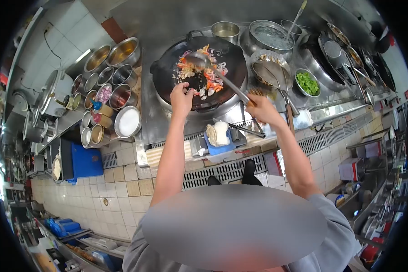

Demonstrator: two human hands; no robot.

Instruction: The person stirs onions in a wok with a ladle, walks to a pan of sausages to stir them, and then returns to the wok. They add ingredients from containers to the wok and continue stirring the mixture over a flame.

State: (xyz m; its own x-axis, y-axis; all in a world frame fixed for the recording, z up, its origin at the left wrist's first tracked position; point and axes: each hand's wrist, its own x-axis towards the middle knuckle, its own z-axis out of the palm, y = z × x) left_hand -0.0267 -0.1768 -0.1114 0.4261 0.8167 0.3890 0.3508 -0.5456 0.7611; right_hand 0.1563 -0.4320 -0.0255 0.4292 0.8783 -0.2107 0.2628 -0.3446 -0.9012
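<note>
Head view, and the action is all in the wok [236, 61], set at 12 o'clock from the cook. Inside it, the ladle [231, 86] lies with its bowl over the food at the wok's 12 and its shaft running out past 4. Sliced purple onion [222, 68] sits around 2 to 3, orange-red pieces [213, 85] towards 4, pale chopped bits [184, 72] over at 9, with a dark bare patch near 6.

Doing this well, I'd judge, means sweeping low along the curve, folding the 9 o'clock bits into the onion, and spreading food over that bare patch so nothing scorches. Mind the near-side fingers: hot metal and spatter look the main hazard.

Now the grip! The right hand [262, 109], at the wok's 4 to 5, has its fingers wrapped round the ladle's handle end. The left hand [181, 97], over the near edge at 7, has fingers half curled, thumb held slightly apart, a narrow gap between. Anything pinched there? Can't tell, nor whether it touches the rim.
</note>
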